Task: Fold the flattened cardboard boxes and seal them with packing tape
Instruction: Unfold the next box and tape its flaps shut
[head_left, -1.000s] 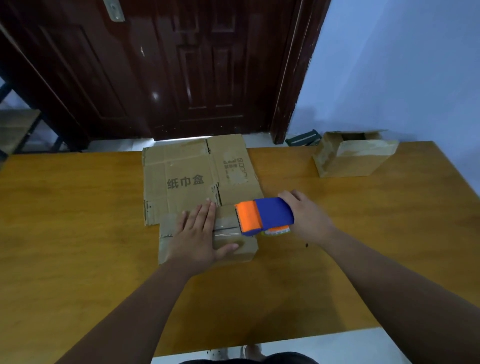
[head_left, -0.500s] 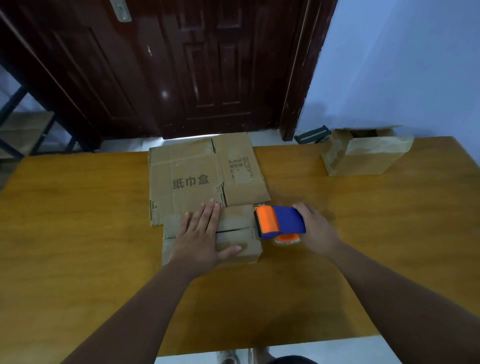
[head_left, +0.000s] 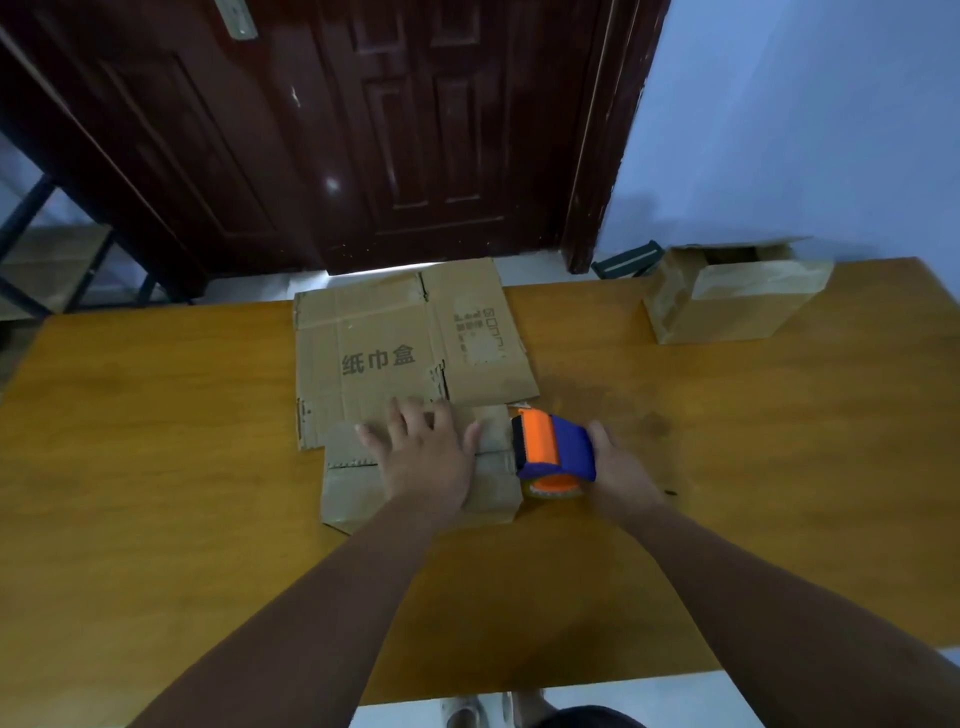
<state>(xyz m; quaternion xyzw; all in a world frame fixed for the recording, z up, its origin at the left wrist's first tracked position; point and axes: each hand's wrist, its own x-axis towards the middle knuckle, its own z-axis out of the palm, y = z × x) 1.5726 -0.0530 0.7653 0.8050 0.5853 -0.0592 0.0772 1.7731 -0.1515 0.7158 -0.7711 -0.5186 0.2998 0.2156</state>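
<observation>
Desk (head_left: 156, 493): wide, wood, bare surface on both sides and along the near edge, so plenty of room.

Flattened cardboard (head_left: 384, 332) lay at mid-desk with its far edge on the desk's back edge. It was unfolded and touching, or just behind, the work piece.

Open box (head_left: 737, 312) sat at far right back, well apart, top flaps up. It was out of the path.

Small box (head_left: 353, 491) was the work piece, at centre, just in front of the flat sheet, with its long axis left-right across the desk.

Left hand (head_left: 423, 460) lay flat on the box top, fingers straight and spread, pointing away from the person. It was pressing the flaps down and gripping nothing.

Right hand (head_left: 626, 470) was wrapped around the back of the tape dispenser (head_left: 558, 449). Most of its fingers were hidden behind the blue body.

The dispenser's orange front sat right at the box's right end, at the top corner, touching or nearly so. The tape roll (head_left: 556, 483) hung below, just off the box's right side and close to the desk.

Key relation: the dispenser lay directly right of the box, in line with its long axis. The right hand was the nearer one to that end.

Judgement: the top pass looked about run out. The next move was likely down over the right end face, then the cut. There was little clearance between roll and desk, but open desk to the right for pulling away. The left hand needed to hold the box against the pull.
</observation>
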